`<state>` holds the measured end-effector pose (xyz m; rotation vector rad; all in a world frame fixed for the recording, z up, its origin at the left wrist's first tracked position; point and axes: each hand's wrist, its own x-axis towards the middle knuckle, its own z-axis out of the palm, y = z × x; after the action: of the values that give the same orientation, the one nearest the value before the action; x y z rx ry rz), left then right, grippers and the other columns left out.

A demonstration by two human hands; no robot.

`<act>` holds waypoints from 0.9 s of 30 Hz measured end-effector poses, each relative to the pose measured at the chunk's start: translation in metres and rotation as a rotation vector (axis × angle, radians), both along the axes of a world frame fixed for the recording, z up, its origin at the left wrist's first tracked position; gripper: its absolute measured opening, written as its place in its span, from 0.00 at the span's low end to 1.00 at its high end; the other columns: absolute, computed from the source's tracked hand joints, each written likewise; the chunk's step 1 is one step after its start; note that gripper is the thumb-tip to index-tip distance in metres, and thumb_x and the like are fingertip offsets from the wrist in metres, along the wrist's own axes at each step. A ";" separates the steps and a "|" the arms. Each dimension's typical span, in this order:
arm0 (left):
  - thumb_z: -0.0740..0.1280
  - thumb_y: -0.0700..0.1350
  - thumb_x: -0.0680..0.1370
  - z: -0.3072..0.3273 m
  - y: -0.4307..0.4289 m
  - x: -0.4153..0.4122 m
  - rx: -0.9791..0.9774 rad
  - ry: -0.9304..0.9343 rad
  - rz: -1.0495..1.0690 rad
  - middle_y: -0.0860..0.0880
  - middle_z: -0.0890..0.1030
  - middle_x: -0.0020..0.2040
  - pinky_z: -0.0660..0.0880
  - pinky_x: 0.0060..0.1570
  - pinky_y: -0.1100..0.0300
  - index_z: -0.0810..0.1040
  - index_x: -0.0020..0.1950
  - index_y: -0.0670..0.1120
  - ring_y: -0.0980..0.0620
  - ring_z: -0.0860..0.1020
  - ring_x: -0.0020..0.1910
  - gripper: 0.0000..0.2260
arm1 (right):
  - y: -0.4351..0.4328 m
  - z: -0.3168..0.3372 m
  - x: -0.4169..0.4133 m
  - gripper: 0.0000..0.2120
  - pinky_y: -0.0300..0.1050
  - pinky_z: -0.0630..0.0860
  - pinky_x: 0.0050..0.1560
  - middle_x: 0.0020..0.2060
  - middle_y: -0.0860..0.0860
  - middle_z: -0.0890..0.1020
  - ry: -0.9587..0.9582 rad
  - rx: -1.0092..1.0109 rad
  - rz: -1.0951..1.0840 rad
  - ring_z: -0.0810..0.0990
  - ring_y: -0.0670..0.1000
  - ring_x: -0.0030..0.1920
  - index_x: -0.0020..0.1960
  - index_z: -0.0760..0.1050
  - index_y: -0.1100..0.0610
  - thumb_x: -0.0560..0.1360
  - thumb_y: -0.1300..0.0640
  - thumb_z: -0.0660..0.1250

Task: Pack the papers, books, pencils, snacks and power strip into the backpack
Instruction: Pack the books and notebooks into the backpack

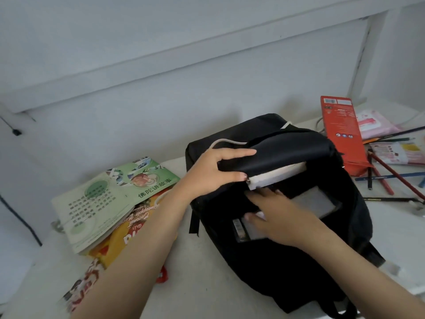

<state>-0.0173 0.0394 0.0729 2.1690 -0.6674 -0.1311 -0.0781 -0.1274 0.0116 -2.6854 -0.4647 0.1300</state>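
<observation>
- Head view: the black backpack [299, 261] lies on the tabletop [207, 284] with its mouth open.
- Left hand [216, 169] is curled round the upper lip of the opening, thumb underneath, holding it up.
- Right hand [278, 215] is in the mouth, fingers stretched flat on a grey flat item [322, 203]. Papers or a book, cannot tell.
- Not yet packed: green book [110, 199] lying over a yellow snack bag [128, 231] at left; pencils [391, 178] by a red box [342, 134] at right.
- Judgement: hold the lip high and slide the item in flat so its corners clear the edge uncreased.
</observation>
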 end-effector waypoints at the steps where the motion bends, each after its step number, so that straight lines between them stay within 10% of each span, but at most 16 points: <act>1: 0.73 0.40 0.72 -0.003 0.008 -0.006 -0.055 0.049 0.033 0.58 0.79 0.59 0.70 0.63 0.62 0.77 0.59 0.60 0.62 0.75 0.60 0.21 | 0.009 0.006 -0.011 0.22 0.47 0.56 0.72 0.68 0.51 0.70 0.005 0.064 0.063 0.66 0.51 0.69 0.70 0.66 0.53 0.78 0.46 0.58; 9: 0.66 0.35 0.75 -0.055 0.119 -0.073 -0.291 -0.181 0.697 0.59 0.83 0.46 0.76 0.46 0.67 0.81 0.48 0.55 0.61 0.80 0.47 0.14 | 0.096 0.007 -0.043 0.12 0.40 0.75 0.44 0.45 0.44 0.79 -0.210 0.273 0.346 0.76 0.44 0.46 0.54 0.76 0.47 0.77 0.48 0.57; 15: 0.71 0.37 0.73 -0.124 0.199 -0.115 0.135 -0.306 0.867 0.56 0.79 0.52 0.74 0.55 0.48 0.82 0.52 0.51 0.53 0.76 0.52 0.11 | 0.176 -0.025 -0.011 0.16 0.39 0.72 0.58 0.59 0.45 0.75 -0.152 0.432 0.359 0.73 0.44 0.58 0.63 0.74 0.50 0.78 0.51 0.57; 19: 0.69 0.38 0.71 -0.136 0.210 -0.126 0.213 -0.378 0.707 0.54 0.78 0.57 0.68 0.58 0.56 0.82 0.54 0.50 0.54 0.72 0.58 0.14 | 0.225 -0.037 0.014 0.19 0.42 0.61 0.66 0.68 0.54 0.70 -0.264 0.343 0.305 0.65 0.52 0.68 0.68 0.70 0.53 0.78 0.54 0.60; 23: 0.64 0.36 0.70 -0.132 0.217 -0.129 0.015 -0.369 0.789 0.60 0.77 0.53 0.70 0.56 0.70 0.83 0.50 0.48 0.62 0.73 0.54 0.13 | 0.259 -0.036 0.033 0.24 0.51 0.55 0.71 0.71 0.61 0.65 -0.290 0.154 0.275 0.60 0.59 0.72 0.74 0.59 0.49 0.80 0.48 0.55; 27: 0.68 0.32 0.73 -0.120 0.233 -0.126 -0.093 -0.386 1.105 0.50 0.76 0.59 0.67 0.57 0.60 0.83 0.50 0.49 0.53 0.71 0.60 0.14 | 0.276 -0.038 0.047 0.28 0.57 0.42 0.73 0.73 0.66 0.56 -0.221 -0.114 0.226 0.50 0.63 0.75 0.76 0.41 0.43 0.80 0.39 0.47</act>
<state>-0.1438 0.2729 -0.0475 2.1858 0.3864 0.8869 -0.0311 0.1481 -0.0266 -2.7628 -0.8533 -0.0804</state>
